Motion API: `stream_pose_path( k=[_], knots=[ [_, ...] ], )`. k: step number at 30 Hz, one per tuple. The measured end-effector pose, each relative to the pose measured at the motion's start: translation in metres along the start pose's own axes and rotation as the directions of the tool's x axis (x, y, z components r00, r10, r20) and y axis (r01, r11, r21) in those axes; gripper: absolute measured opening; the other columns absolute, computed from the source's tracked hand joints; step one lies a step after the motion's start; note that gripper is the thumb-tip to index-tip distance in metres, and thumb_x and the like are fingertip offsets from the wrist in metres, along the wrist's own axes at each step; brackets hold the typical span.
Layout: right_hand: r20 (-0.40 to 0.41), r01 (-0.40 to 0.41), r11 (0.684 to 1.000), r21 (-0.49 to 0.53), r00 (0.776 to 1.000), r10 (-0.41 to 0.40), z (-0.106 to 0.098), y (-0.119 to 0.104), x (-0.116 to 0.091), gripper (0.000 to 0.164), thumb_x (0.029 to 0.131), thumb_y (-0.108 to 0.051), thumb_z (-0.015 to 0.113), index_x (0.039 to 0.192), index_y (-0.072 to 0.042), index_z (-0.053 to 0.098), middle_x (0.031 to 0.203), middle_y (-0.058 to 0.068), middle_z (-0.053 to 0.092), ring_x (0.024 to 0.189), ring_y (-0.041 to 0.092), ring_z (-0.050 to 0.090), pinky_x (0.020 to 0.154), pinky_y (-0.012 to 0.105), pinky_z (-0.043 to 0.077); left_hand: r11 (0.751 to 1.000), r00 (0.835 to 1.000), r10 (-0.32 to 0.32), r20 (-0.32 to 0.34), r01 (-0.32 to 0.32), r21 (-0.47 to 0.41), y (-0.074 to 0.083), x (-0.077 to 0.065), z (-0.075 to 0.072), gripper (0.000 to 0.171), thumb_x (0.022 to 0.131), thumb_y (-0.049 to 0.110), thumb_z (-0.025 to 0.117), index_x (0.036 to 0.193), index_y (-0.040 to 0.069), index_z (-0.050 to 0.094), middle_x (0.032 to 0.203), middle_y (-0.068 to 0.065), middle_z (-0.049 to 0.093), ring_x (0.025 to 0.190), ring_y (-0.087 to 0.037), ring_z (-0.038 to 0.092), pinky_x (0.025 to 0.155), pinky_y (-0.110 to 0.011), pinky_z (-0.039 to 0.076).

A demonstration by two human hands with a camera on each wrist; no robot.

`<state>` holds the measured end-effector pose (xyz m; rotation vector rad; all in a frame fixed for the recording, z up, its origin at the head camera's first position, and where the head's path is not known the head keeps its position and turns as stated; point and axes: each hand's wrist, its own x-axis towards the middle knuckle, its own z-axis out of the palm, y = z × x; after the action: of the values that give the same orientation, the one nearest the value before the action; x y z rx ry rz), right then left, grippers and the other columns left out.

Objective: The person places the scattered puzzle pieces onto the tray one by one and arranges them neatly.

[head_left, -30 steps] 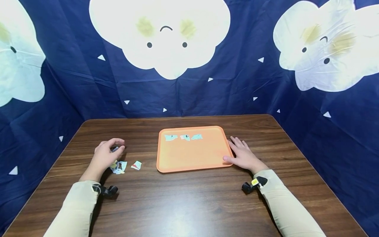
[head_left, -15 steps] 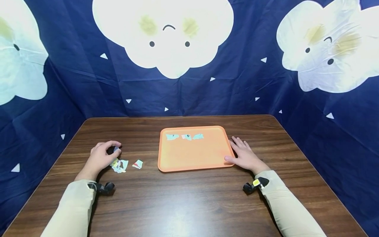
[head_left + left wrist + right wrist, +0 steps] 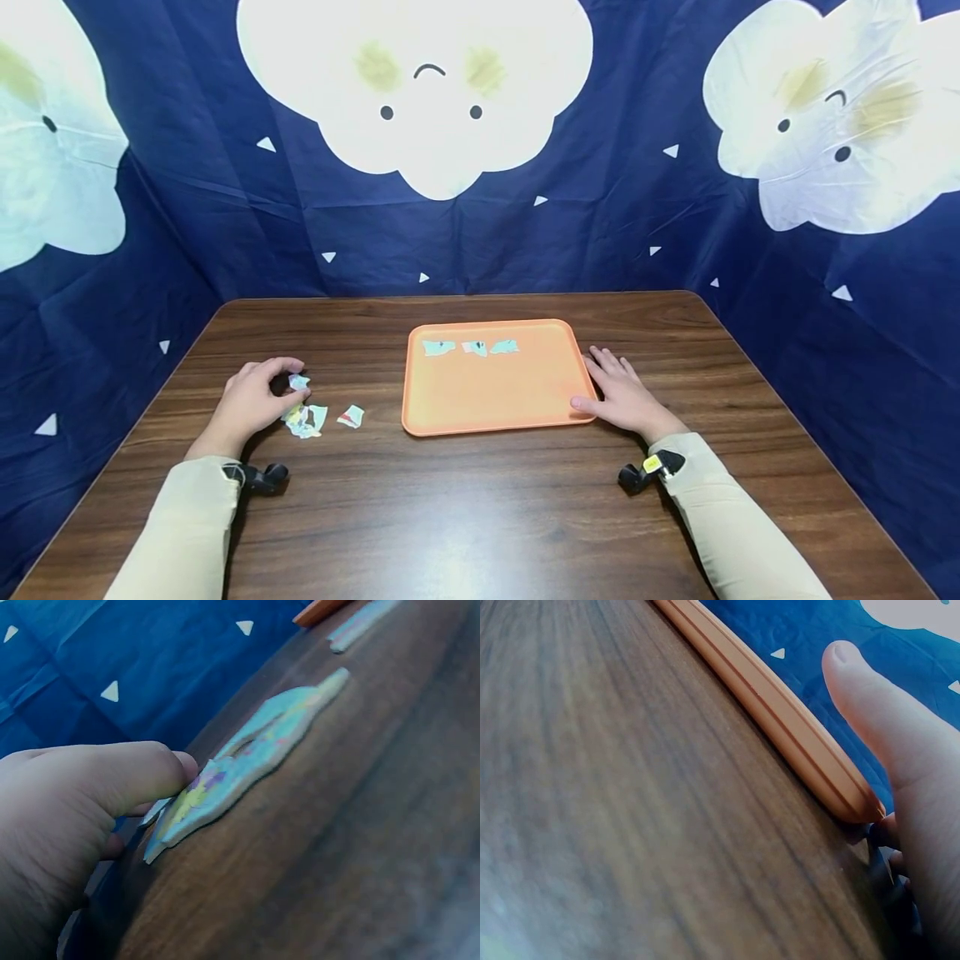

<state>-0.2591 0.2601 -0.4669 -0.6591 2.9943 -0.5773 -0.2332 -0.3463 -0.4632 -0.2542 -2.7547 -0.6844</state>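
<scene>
In the head view my left hand (image 3: 253, 402) lies low at the left, thumb and index finger curved around a small blue-and-purple picture piece (image 3: 298, 382) with ragged edges. Its thumb and index finger are spread apart, and the piece shows between them. Close by the thumb is a cluster of pale blue and yellow pieces (image 3: 306, 423); in the left wrist view the cluster (image 3: 247, 761) lies flat, thick-edged, beside the hand. My right hand (image 3: 624, 397) rests at the right side of an orange tray (image 3: 495, 396), fingers extended, thumb over its near corner.
Along the tray's far side lie a pale blue piece (image 3: 438, 347), a pink-and-blue piece (image 3: 476, 347) and another pale blue piece (image 3: 505, 346). One red-and-white piece (image 3: 351, 417) lies between cluster and tray. A blue curtain (image 3: 450, 250) hangs behind the wooden table (image 3: 480, 500).
My left hand has shifted a little left and its thumb and index finger have spread, so more of the blue-and-purple piece shows. The right hand stays at the tray.
</scene>
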Motion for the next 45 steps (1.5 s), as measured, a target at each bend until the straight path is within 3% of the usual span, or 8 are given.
stream_pose_path(
  k=[8,12,21,25,33,45],
  knots=[
    [-0.003,0.012,1.000,-0.009,1.000,-0.012,-0.002,0.000,0.001,0.093,0.092,-0.062,0.059,0.156,0.001,0.032,0.164,0.025,0.020,0.152,0.043,0.013,0.120,0.060,0.005,1.000,1.000,0.011,0.019,-0.011,-0.001,-0.002,0.003,-0.002,0.045,0.085,0.030,0.080,0.122,0.008,0.066,0.119,-0.018,0.068,0.107,-0.039,0.052,0.087,-0.062,0.031],
    [-0.002,0.015,1.000,-0.016,1.000,-0.015,-0.002,-0.001,0.000,0.093,0.093,-0.062,0.058,0.155,0.002,0.033,0.164,0.025,0.020,0.152,0.044,0.014,0.120,0.061,0.006,1.000,0.998,0.023,0.059,-0.023,0.001,-0.003,0.003,-0.006,0.044,0.085,0.027,0.080,0.123,0.008,0.066,0.117,-0.017,0.069,0.108,-0.039,0.053,0.089,-0.063,0.032],
    [-0.011,0.016,1.000,-0.006,1.000,-0.016,-0.003,-0.002,-0.001,0.093,0.093,-0.060,0.060,0.155,0.003,0.034,0.163,0.027,0.021,0.151,0.045,0.015,0.120,0.061,0.006,0.997,0.987,0.066,0.144,-0.071,0.031,0.000,0.018,-0.008,0.037,0.086,0.016,0.075,0.120,0.005,0.066,0.103,-0.010,0.070,0.101,-0.034,0.059,0.089,-0.057,0.044],
    [-0.019,0.025,1.000,-0.012,0.999,-0.025,-0.002,-0.001,-0.002,0.092,0.093,-0.061,0.060,0.154,0.003,0.035,0.162,0.028,0.022,0.151,0.046,0.016,0.119,0.062,0.007,0.998,0.987,0.058,0.151,-0.062,0.026,0.002,0.020,-0.008,0.037,0.086,0.016,0.075,0.119,0.003,0.066,0.100,-0.009,0.069,0.094,-0.030,0.061,0.084,-0.052,0.047],
    [-0.015,0.022,1.000,-0.011,1.000,-0.022,-0.001,-0.002,-0.002,0.093,0.092,-0.062,0.060,0.154,0.003,0.035,0.163,0.026,0.022,0.151,0.045,0.016,0.119,0.062,0.007,0.994,0.993,0.011,0.117,-0.024,0.107,0.009,0.021,-0.004,0.040,0.085,0.025,0.075,0.120,0.007,0.066,0.097,-0.006,0.069,0.091,-0.029,0.064,0.083,-0.054,0.048],
    [-0.013,0.015,1.000,-0.004,1.000,-0.015,-0.001,-0.003,-0.001,0.091,0.093,-0.061,0.060,0.155,0.001,0.034,0.163,0.025,0.022,0.151,0.044,0.016,0.120,0.062,0.007,0.997,0.988,0.078,0.133,-0.078,-0.006,0.034,0.031,0.012,0.042,0.086,0.022,0.076,0.124,0.007,0.065,0.097,-0.003,0.071,0.089,-0.024,0.066,0.080,-0.048,0.049]
  ],
)
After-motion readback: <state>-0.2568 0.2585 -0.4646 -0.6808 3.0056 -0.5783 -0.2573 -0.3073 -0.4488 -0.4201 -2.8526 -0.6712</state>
